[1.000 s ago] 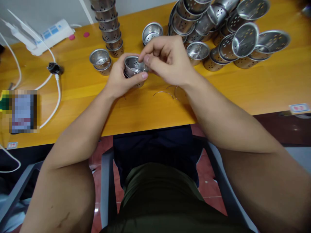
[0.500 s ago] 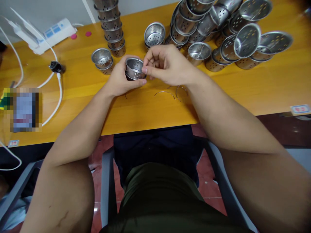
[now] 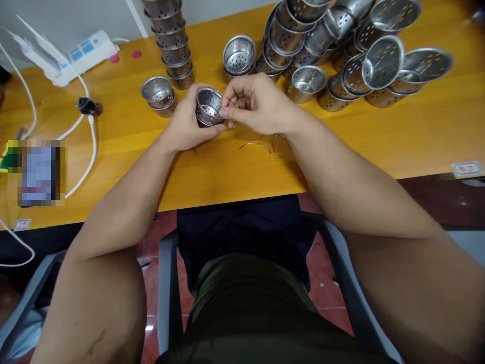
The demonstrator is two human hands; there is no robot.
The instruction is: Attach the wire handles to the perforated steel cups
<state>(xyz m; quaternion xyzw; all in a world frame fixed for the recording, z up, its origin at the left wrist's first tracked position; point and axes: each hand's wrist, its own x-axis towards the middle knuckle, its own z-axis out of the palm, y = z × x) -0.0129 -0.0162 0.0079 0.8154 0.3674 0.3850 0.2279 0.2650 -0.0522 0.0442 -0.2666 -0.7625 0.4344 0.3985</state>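
My left hand [image 3: 185, 124] is wrapped round a small perforated steel strainer cup [image 3: 208, 105], held just above the yellow table [image 3: 379, 136] and tilted toward my right. My right hand [image 3: 257, 103] pinches at the cup's rim with thumb and forefinger; whatever is between those fingers is too small to make out. Thin wire rings [image 3: 271, 144] lie on the table just below my right wrist.
A big heap of the same cups [image 3: 341, 45] fills the back right. A tall stack [image 3: 170, 40] stands at the back, with a stacked pair [image 3: 158, 94] left of my hands and another [image 3: 238, 55] behind them. White cables [image 3: 89, 151], a power strip [image 3: 76, 53] and a black plug [image 3: 87, 106] lie at the left.
The cup has been turned in my left hand and now tilts more to the right. My right hand has dropped slightly and stays pinched at its rim.
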